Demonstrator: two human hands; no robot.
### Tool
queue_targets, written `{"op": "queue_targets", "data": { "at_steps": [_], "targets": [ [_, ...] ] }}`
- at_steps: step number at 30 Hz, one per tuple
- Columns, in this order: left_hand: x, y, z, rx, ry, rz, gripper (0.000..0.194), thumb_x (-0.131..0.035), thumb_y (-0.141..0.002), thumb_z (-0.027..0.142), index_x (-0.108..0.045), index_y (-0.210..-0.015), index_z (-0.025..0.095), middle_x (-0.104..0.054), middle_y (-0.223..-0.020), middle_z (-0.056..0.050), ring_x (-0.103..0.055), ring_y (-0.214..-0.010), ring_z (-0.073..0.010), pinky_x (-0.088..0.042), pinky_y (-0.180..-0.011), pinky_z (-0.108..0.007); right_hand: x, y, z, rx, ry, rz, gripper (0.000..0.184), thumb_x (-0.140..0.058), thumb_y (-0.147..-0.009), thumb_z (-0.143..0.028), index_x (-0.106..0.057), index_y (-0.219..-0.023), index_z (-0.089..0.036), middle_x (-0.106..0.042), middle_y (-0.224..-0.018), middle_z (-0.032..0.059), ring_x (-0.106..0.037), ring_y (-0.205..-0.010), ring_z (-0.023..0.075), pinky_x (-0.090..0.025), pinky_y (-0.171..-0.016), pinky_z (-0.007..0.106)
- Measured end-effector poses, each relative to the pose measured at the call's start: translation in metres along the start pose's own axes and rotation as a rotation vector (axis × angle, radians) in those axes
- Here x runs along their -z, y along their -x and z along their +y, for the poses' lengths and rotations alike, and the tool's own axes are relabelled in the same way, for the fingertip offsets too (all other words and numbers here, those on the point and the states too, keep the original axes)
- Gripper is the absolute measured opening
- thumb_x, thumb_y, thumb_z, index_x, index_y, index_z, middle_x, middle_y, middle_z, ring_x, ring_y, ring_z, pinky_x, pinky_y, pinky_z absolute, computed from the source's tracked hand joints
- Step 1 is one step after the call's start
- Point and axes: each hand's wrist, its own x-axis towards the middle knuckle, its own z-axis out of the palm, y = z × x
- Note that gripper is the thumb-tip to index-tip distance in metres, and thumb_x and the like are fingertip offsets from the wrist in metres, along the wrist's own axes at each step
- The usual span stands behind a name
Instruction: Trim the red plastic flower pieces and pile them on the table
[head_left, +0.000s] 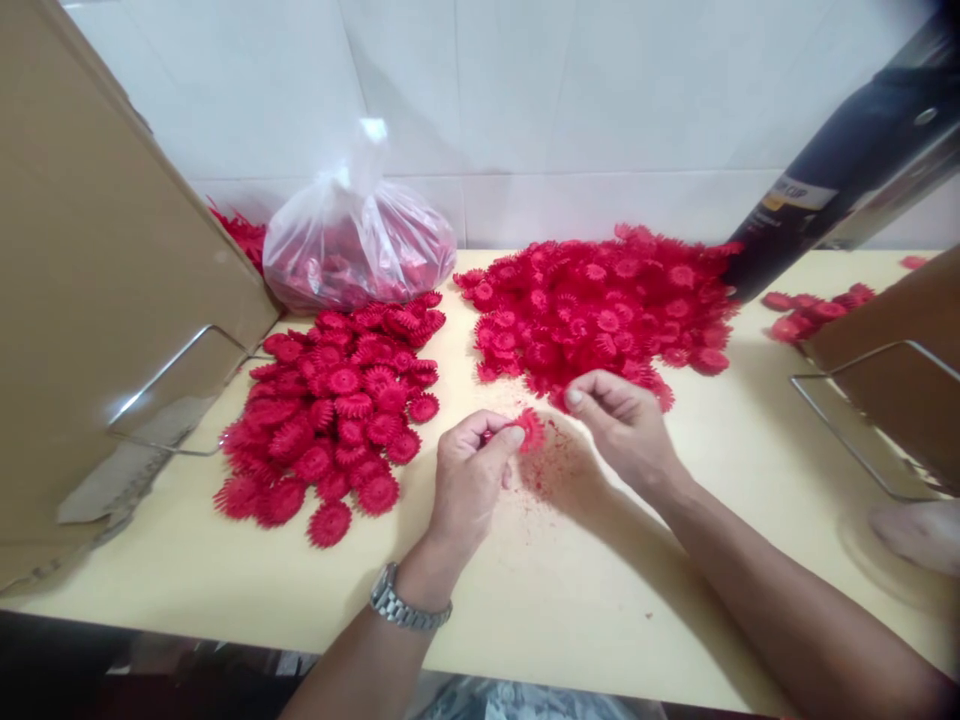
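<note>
Pinched between the thumb and fingers of my left hand (pixel 466 482) is a red flower-shaped piece (pixel 531 430) with a toothed edge, raised above the table. My right hand (pixel 628 432) is closed in a pinch just to the right of it, at the near edge of a large heap of red flower-shaped pieces (pixel 600 310). Whether anything is between those fingertips I cannot make out. Left of my hands lies a second pile of similar pieces (pixel 337 400), their toothed rims showing. Red crumbs (pixel 544 465) are scattered on the pale table (pixel 540 620) below my hands.
A knotted clear plastic bag (pixel 360 240) with red contents stands against the tiled wall. Cardboard boxes with wire frames (pixel 169 390) flank both sides. A dark box (pixel 810 190) leans at the back right, near a few red pieces (pixel 814 310). Another hand (pixel 919 532) shows at the right edge.
</note>
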Motion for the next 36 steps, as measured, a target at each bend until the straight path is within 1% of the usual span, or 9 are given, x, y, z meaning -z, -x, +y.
{"op": "queue_targets", "data": {
  "at_steps": [6,9,12,15,17,22,25,29,36],
  "targets": [
    [0.002,-0.001,0.002,0.011,0.007,0.006,0.015,-0.064,-0.071,0.027,-0.055,-0.064,0.017,-0.041,-0.048,0.007,-0.038,-0.038,-0.0049,-0.032,-0.038,-0.018,0.060,-0.043,0.000,0.387,0.673,0.420,0.013,-0.052,-0.081,-0.024,-0.063,-0.081,-0.018,-0.060,-0.078,0.0062,-0.054,-0.073,0.0184,-0.044,-0.068,0.032],
    [0.002,0.000,0.003,0.026,0.023,0.004,0.015,-0.064,-0.071,0.028,-0.056,-0.066,0.016,-0.042,-0.050,0.007,-0.038,-0.038,-0.0044,-0.032,-0.037,-0.018,0.076,-0.050,-0.001,0.476,0.910,0.378,0.018,-0.051,-0.081,-0.023,-0.067,-0.089,-0.019,-0.064,-0.091,0.0103,-0.056,-0.086,0.0236,-0.044,-0.077,0.038],
    [0.001,0.001,0.002,0.038,0.033,-0.011,0.016,-0.064,-0.072,0.028,-0.055,-0.067,0.016,-0.041,-0.050,0.007,-0.039,-0.039,-0.0043,-0.032,-0.038,-0.018,0.055,-0.034,-0.008,0.458,0.747,0.294,0.018,-0.051,-0.083,-0.024,-0.068,-0.087,-0.019,-0.065,-0.086,0.0091,-0.058,-0.083,0.0218,-0.046,-0.075,0.037],
    [-0.001,0.002,-0.001,0.044,0.007,-0.046,0.014,-0.064,-0.072,0.029,-0.057,-0.070,0.016,-0.042,-0.051,0.007,-0.038,-0.039,-0.0039,-0.031,-0.038,-0.017,0.016,-0.007,-0.017,0.276,0.365,-0.178,0.020,-0.054,-0.082,-0.025,-0.065,-0.098,-0.020,-0.066,-0.085,0.0045,-0.059,-0.070,0.0147,-0.048,-0.060,0.027],
    [-0.002,0.002,-0.001,0.054,-0.008,-0.057,0.015,-0.065,-0.072,0.030,-0.060,-0.075,0.016,-0.043,-0.053,0.007,-0.038,-0.039,-0.0037,-0.030,-0.037,-0.017,-0.003,0.004,-0.020,0.180,0.240,-0.318,0.017,-0.050,-0.083,-0.021,-0.065,-0.091,-0.019,-0.066,-0.077,0.0024,-0.059,-0.066,0.0125,-0.047,-0.059,0.025],
    [-0.003,0.001,0.003,0.157,0.097,-0.025,0.022,-0.065,-0.071,0.035,-0.059,-0.076,0.015,-0.044,-0.057,0.006,-0.040,-0.041,-0.0036,-0.033,-0.040,-0.017,0.021,-0.024,-0.022,0.214,0.291,-0.094,0.015,-0.052,-0.081,-0.022,-0.066,-0.087,-0.018,-0.067,-0.076,0.0028,-0.059,-0.065,0.0136,-0.047,-0.058,0.026],
    [-0.004,0.001,0.008,0.237,0.164,-0.064,0.020,-0.062,-0.073,0.034,-0.056,-0.077,0.015,-0.045,-0.059,0.005,-0.046,-0.043,-0.0046,-0.032,-0.041,-0.017,0.059,-0.065,-0.017,0.261,0.624,0.148,0.021,-0.051,-0.082,-0.025,-0.067,-0.095,-0.019,-0.068,-0.087,0.0075,-0.061,-0.075,0.0195,-0.049,-0.069,0.035],
    [-0.004,0.001,0.009,0.290,0.192,-0.076,0.016,-0.055,-0.073,0.025,-0.055,-0.086,0.017,-0.050,-0.065,0.003,-0.051,-0.045,-0.0061,-0.031,-0.041,-0.018,0.075,-0.078,-0.020,0.338,1.060,0.234,0.035,-0.060,-0.075,-0.023,-0.063,-0.108,-0.014,-0.062,-0.106,0.0170,-0.056,-0.096,0.0329,-0.043,-0.081,0.048],
    [-0.001,0.001,0.002,0.240,0.239,-0.068,0.016,-0.057,-0.073,0.024,-0.057,-0.087,0.016,-0.052,-0.066,0.002,-0.053,-0.054,-0.0077,-0.043,-0.054,-0.021,0.035,0.021,-0.092,0.716,0.795,-0.257,0.020,-0.044,-0.086,-0.019,-0.063,-0.088,-0.024,-0.066,-0.085,0.0058,-0.060,-0.069,0.0179,-0.042,-0.054,0.028]
  ]
}}
